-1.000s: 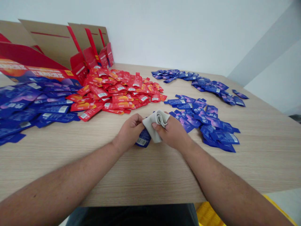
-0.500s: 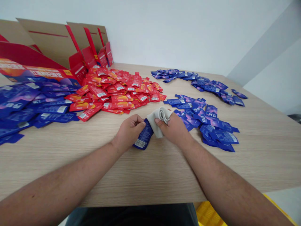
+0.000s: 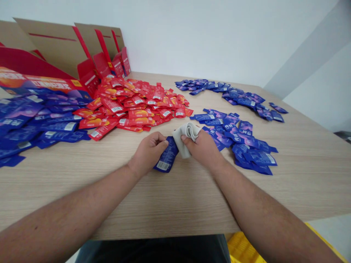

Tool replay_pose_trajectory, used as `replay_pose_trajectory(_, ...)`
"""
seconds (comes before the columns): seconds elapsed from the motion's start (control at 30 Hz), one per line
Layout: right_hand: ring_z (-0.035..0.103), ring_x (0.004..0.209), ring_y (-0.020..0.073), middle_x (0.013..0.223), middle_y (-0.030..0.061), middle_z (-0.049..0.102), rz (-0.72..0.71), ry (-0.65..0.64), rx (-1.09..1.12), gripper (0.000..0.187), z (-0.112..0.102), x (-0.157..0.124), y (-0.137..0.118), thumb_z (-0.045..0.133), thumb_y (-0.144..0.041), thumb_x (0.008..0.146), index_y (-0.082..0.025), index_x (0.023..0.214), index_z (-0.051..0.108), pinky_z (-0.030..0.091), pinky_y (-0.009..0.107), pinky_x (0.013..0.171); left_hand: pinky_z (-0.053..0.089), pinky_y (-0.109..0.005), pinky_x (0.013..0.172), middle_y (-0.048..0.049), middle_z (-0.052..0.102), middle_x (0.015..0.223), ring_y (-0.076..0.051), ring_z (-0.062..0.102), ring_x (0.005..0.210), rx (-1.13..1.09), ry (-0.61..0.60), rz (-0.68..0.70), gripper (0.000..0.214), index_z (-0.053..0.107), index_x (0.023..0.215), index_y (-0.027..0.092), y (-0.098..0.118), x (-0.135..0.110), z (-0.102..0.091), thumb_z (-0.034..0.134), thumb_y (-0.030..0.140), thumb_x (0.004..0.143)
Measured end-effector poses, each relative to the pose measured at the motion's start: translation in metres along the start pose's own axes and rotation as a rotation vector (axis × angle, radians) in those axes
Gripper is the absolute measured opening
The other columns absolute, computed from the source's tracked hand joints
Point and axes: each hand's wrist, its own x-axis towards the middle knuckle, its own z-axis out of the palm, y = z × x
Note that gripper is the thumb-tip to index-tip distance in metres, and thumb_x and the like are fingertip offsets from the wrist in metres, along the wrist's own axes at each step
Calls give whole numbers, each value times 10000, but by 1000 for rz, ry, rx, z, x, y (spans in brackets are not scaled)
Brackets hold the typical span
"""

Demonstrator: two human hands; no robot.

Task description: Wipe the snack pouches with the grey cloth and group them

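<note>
My left hand (image 3: 148, 151) is closed on a blue sachet (image 3: 166, 157) that lies near the middle of the wooden table (image 3: 175, 197). My right hand (image 3: 201, 148) grips a folded pale grey cloth (image 3: 185, 136), and the cloth touches the sachet's upper end. A heap of blue sachets (image 3: 241, 140) lies just right of my right hand.
A pile of red sachets (image 3: 137, 106) lies behind my hands, with more blue sachets (image 3: 35, 124) at the far left and a curved row of blue sachets (image 3: 230, 95) at the back right. Open red-and-brown cardboard boxes (image 3: 68, 54) stand at the back left. A yellow object (image 3: 244, 252) shows under the table edge.
The cloth in my right hand has slid up and to the right off the blue sachet, so more of the sachet shows. My left hand has kept its hold.
</note>
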Motion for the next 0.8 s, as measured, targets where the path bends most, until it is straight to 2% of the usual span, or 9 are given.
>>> replay_pose_trajectory(0.13, 626, 869, 225, 961, 67, 690, -76, -64, 38, 175, 0, 0, -1, 574, -354, 903, -203, 954, 645, 467, 350, 789, 318, -224, 485, 61, 490, 593, -88, 388, 509, -11, -28, 2, 165, 507, 705, 204, 0, -1, 0, 630, 298, 765)
replay_pose_trajectory(0.27, 623, 834, 227, 912, 65, 687, -10, -2, 9, 181, -1, 1, 0, 553, -359, 910, -200, 931, 636, 462, 350, 755, 314, -224, 480, 58, 485, 595, -94, 395, 513, -13, -22, 8, 144, 504, 714, 207, 0, -1, 0, 610, 290, 766)
replay_pose_trajectory(0.4, 628, 853, 225, 938, 61, 691, -78, -51, 25, 188, -2, 2, 2, 565, -369, 906, -202, 947, 639, 461, 346, 775, 320, -222, 485, 52, 488, 606, -93, 400, 526, 18, -30, 23, 155, 505, 693, 201, 0, -1, 0, 622, 278, 760)
replay_pose_trajectory(0.5, 627, 852, 227, 939, 67, 690, -33, 10, 2, 178, -3, 2, 1, 557, -352, 906, -198, 945, 638, 461, 349, 770, 310, -222, 473, 57, 488, 593, -95, 394, 507, -40, -16, -10, 145, 507, 719, 208, 0, -2, 1, 618, 288, 769)
replay_pose_trajectory(0.67, 630, 861, 219, 967, 61, 693, -113, -109, 37, 187, -3, -1, -4, 578, -364, 904, -203, 971, 645, 474, 342, 786, 336, -222, 504, 41, 556, 650, -93, 425, 536, -87, -32, -7, 154, 529, 727, 199, 0, -2, 0, 652, 284, 763)
replay_pose_trajectory(0.8, 629, 838, 218, 926, 54, 697, -54, -37, 20, 175, -4, 0, -3, 567, -359, 914, -208, 962, 643, 475, 340, 768, 322, -226, 501, 49, 525, 618, -98, 412, 529, -93, -46, -1, 148, 515, 721, 206, 1, -1, -1, 638, 276, 764)
